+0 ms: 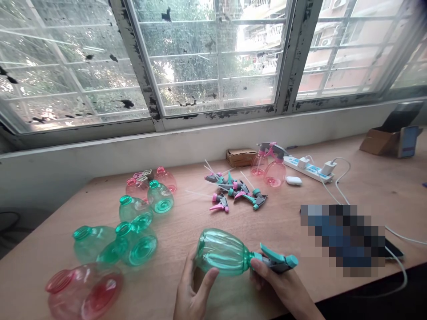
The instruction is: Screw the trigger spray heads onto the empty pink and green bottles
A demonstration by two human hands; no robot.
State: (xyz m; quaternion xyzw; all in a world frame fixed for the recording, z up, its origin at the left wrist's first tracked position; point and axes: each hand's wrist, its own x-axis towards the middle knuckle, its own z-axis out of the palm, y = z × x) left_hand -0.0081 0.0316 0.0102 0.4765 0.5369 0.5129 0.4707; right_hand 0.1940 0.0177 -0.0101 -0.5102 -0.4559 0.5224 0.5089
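Two hands of mine are on one green bottle (222,252). The fingers of my left hand (191,302) are parted in a wide curve about its base, thumb low on the near side and the rest partly hidden behind. The fingers of my right hand (287,285) are drawn in close at the neck end, thumb against the collar of the teal-and-grey spray head (278,262).

The bottle lies on its side, long axis from nine o'clock at the base to just past three at the neck. What counts is that neck and collar run in one line; my right is the nearer hand to that joint. How tight it sits I cannot tell, nor whether the bottle touches the bench (180,218).

Farther out from the bottle, loose spray heads (236,189) lie heaped at twelve o'clock. Two pink bottles with heads on (275,173) stand toward one, a white case (294,181) just beside them. Open-necked green bottles (93,242) spread from nine to ten, with an open pink bottle (70,293) nearer eight. The power strip (308,169) lies about two, and a dark flat device (394,251), mostly blurred out, at three.
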